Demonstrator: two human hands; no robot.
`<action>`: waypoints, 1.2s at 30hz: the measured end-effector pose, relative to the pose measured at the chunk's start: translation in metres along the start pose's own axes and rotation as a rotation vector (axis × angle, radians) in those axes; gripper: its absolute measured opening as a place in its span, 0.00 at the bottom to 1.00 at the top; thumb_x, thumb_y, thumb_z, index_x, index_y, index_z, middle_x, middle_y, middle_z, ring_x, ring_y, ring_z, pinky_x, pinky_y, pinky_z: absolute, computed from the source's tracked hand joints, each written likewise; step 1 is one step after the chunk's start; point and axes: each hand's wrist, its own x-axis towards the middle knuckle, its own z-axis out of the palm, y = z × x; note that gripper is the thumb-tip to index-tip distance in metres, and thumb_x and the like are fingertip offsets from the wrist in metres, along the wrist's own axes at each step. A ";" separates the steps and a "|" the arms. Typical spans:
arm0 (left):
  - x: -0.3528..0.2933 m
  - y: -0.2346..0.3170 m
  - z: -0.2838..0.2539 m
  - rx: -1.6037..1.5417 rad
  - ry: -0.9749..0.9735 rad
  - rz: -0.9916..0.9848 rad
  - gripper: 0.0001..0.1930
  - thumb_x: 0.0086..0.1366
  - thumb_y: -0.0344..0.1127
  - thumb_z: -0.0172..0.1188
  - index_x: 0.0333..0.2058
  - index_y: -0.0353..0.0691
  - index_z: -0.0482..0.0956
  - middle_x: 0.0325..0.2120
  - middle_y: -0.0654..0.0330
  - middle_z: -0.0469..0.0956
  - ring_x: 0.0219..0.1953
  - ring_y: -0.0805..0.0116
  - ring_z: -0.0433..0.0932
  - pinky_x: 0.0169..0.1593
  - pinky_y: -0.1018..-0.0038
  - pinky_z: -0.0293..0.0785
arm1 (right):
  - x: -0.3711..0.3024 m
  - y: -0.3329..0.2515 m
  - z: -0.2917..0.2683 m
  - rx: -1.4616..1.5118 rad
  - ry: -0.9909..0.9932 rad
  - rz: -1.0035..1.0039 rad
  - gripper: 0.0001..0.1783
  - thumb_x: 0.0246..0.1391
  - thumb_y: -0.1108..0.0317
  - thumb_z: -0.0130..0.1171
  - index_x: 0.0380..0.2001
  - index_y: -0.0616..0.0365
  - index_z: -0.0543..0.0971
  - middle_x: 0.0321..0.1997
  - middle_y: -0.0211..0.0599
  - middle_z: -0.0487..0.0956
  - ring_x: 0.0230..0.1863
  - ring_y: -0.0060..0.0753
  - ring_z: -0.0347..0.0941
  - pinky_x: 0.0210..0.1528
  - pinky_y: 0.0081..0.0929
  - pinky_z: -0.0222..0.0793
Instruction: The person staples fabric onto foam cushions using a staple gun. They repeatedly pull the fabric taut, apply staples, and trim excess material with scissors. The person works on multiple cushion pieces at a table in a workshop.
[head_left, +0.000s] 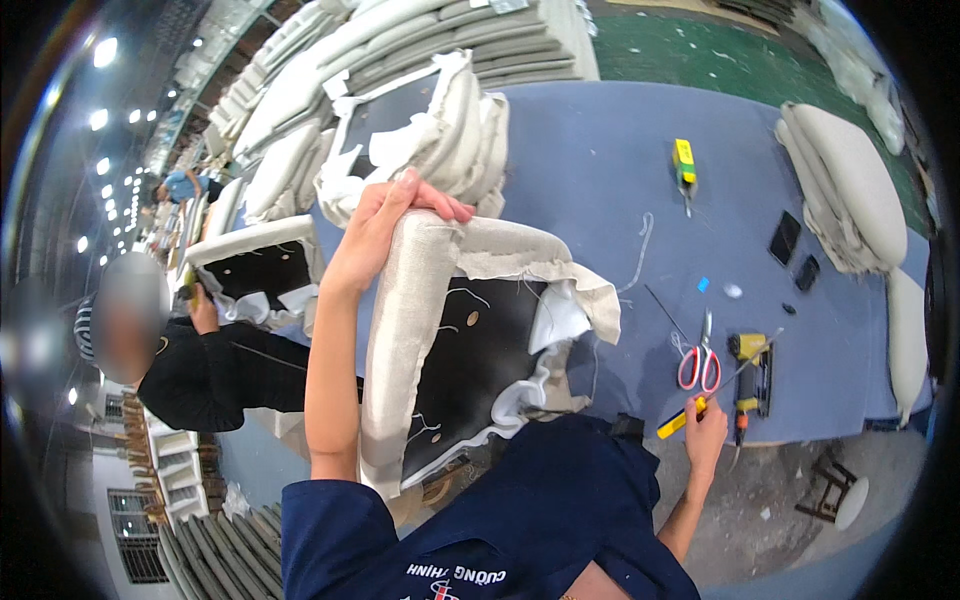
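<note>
My left hand (390, 215) is closed over the top corner of a beige upholstered seat cushion (400, 330), holding it tilted up against me. Its underside shows a black panel (470, 350), loose white lining (525, 395) and a flap of fabric hanging free at one corner. My right hand (706, 432) grips a yellow-handled tool (672, 425) with a long thin shaft, like a screwdriver, at the table's near edge. Just beyond that hand lie red-and-white-handled scissors (700, 368). A yellow-and-black staple gun (750, 375) is to their right.
On the blue table (590, 150) lie a yellow-and-green tool (684, 165), a phone (785, 237) and loose thread. Cushions (845, 185) are stacked at the right, more covers (470, 140) at the back left. A co-worker (210, 370) handles another cushion (255, 265) at left.
</note>
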 end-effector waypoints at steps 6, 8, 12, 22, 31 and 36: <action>-0.047 -0.028 -0.035 0.228 0.384 -0.195 0.30 0.81 0.55 0.30 0.54 0.37 0.75 0.46 0.56 0.79 0.48 0.69 0.76 0.58 0.72 0.69 | 0.064 0.030 0.070 -0.311 -0.236 -0.232 0.20 0.53 0.56 0.66 0.44 0.57 0.81 0.29 0.52 0.83 0.34 0.58 0.82 0.38 0.53 0.75; -0.046 -0.046 -0.044 0.282 0.389 -0.162 0.28 0.81 0.55 0.31 0.57 0.39 0.71 0.50 0.57 0.74 0.53 0.71 0.71 0.62 0.74 0.63 | 0.077 0.047 0.088 -0.315 -0.192 -0.275 0.22 0.53 0.55 0.66 0.47 0.56 0.81 0.30 0.52 0.83 0.34 0.59 0.81 0.39 0.53 0.75; -0.018 -0.018 -0.002 0.348 0.224 -0.017 0.25 0.82 0.53 0.33 0.60 0.40 0.68 0.51 0.57 0.72 0.57 0.67 0.69 0.64 0.71 0.60 | 0.088 0.072 0.065 -0.352 0.113 -0.330 0.26 0.49 0.62 0.70 0.52 0.56 0.78 0.46 0.50 0.77 0.51 0.57 0.74 0.53 0.52 0.70; 0.103 -0.034 0.065 0.148 -0.145 0.092 0.27 0.81 0.52 0.37 0.68 0.41 0.59 0.59 0.48 0.70 0.63 0.57 0.68 0.68 0.64 0.58 | 0.099 0.134 0.026 -0.435 0.311 0.063 0.47 0.41 0.71 0.73 0.67 0.57 0.64 0.58 0.50 0.70 0.60 0.59 0.67 0.60 0.51 0.67; 0.142 -0.042 0.103 0.360 -0.220 0.187 0.33 0.79 0.60 0.31 0.59 0.37 0.73 0.55 0.45 0.78 0.61 0.42 0.72 0.66 0.55 0.64 | 0.144 0.201 -0.046 -0.049 0.145 -0.033 0.36 0.47 0.72 0.69 0.61 0.70 0.72 0.48 0.55 0.82 0.46 0.50 0.81 0.49 0.42 0.77; 0.126 -0.029 0.099 0.458 -0.286 0.069 0.32 0.79 0.60 0.30 0.59 0.40 0.71 0.56 0.48 0.77 0.60 0.42 0.72 0.65 0.54 0.64 | 0.083 0.031 -0.034 0.548 0.043 0.063 0.21 0.51 0.72 0.71 0.48 0.64 0.79 0.29 0.28 0.79 0.28 0.24 0.74 0.33 0.29 0.72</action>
